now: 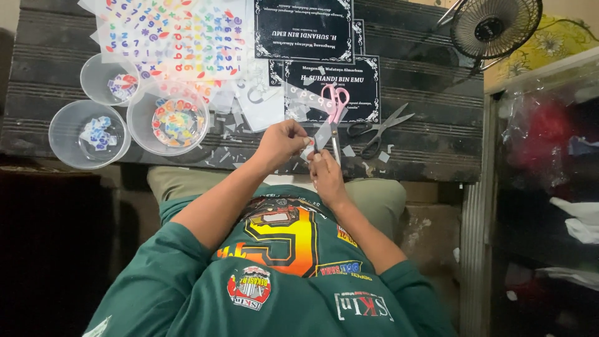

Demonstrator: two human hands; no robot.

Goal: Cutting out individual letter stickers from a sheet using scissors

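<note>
Three clear bowls, two scissors, two hands.

Pink-handled metal scissors, black-handled metal scissors, clear plastic sheet of multicoloured letter stickers, black cards with white ornamental borders, dark green printed shirt

Both forearms stretched forward, converging. Left hand curled, fingertips pinched together. Right hand just beside it, fingers bent inward.
</note>
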